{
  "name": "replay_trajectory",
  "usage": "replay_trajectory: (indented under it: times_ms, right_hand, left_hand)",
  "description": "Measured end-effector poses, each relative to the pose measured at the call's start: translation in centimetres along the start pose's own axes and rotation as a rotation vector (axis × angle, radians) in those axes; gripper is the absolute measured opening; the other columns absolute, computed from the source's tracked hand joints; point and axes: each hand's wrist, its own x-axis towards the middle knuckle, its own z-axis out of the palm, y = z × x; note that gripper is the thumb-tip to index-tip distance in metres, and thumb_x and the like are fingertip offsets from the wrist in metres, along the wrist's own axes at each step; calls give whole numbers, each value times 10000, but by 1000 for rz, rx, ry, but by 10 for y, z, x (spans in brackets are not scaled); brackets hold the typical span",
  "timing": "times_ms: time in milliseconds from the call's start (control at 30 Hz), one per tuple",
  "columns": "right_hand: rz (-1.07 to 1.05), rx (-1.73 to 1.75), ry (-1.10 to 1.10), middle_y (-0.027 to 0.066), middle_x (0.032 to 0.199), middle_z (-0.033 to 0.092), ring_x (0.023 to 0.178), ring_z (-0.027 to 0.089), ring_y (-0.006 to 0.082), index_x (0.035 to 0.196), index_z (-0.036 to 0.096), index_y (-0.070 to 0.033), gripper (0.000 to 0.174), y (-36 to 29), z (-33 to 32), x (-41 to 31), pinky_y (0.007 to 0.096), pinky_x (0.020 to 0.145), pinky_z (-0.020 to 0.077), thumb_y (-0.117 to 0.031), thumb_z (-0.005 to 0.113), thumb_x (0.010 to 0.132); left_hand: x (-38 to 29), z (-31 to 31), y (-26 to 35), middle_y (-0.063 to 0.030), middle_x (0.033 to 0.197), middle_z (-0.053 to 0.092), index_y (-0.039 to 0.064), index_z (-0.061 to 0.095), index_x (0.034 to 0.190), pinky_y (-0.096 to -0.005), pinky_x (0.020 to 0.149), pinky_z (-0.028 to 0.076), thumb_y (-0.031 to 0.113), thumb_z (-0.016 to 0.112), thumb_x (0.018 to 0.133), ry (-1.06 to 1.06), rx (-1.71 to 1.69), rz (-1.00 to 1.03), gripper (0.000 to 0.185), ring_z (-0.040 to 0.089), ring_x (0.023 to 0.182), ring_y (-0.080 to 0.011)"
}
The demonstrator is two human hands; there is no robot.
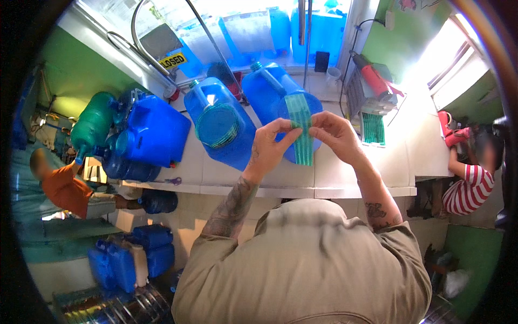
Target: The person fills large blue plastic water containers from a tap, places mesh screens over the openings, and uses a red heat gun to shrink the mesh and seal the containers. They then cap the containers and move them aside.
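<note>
Between both hands hangs a translucent green striped plastic strip (302, 150). My left hand (273, 139) pinches its left edge with thumb and fingertips. The right edge is pinched by my right hand (338, 133). Directly behind the strip stands a blue plastic water jug (261, 87) with a handle and a threaded neck; the strip and my hands cover part of its round tap-side face. To the left is a second blue water jug (238, 150), its neck uncapped and its round blue lid (217, 124) facing me.
A red heat gun (374, 81) lies on a box at the right, above a stack of green strips (373, 128). Purple scissors (173, 181) rest near the left counter edge (194, 189). More blue jugs (158, 129) stand left. A person in orange (66, 188) and one in stripes (469, 188) are nearby.
</note>
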Motion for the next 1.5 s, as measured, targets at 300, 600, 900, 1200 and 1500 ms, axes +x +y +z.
replay_trajectory:
  times_ms: [300, 600, 900, 1200, 1500]
  right_hand:
    - [-2, -23, -52, -17, 888, 628, 848, 590, 57, 997, 619, -53, 187, 4, 4, 3, 255, 783, 516, -153, 761, 927]
    - [-104, 180, -134, -2, 938, 633, 878, 613, 69, 1038, 603, -35, 126, 1, -1, 8, 256, 707, 574, -118, 681, 981]
    - [-56, 268, -421, 122, 902, 721, 763, 680, 193, 1137, 612, -27, 239, -56, -73, 15, 359, 790, 544, -231, 628, 1013]
    - [-245, -975, -199, 128, 947, 702, 909, 660, 281, 1029, 689, -32, 227, -38, -85, 37, 417, 868, 516, -252, 657, 981]
    - [-300, -921, -39, 128, 995, 700, 1000, 668, 316, 1091, 668, -46, 204, 7, -87, 61, 425, 905, 525, -216, 634, 984]
  left_hand:
    - [1, 2, -5, -58, 880, 728, 20, 696, 974, -272, 763, 537, 94, 751, 899, 9, 0, 39, 119, 689, 853, -114]
    - [13, -12, 33, -74, 1075, 639, 41, 556, 917, -329, 903, 507, 4, 692, 903, -144, 100, 251, 142, 624, 998, -160]
    - [58, -64, 48, -67, 1071, 613, 80, 524, 1319, -340, 951, 498, 92, 792, 866, -454, -219, 71, 526, 599, 1079, -174]
    - [98, -81, 44, -105, 1139, 678, 92, 668, 1210, -447, 1128, 388, 376, 754, 899, -529, 866, 417, 429, 612, 1153, -275]
    - [132, -69, -1, -93, 1140, 697, 68, 674, 1096, -436, 1123, 401, 187, 658, 964, -497, 827, 209, 178, 622, 1158, -283]
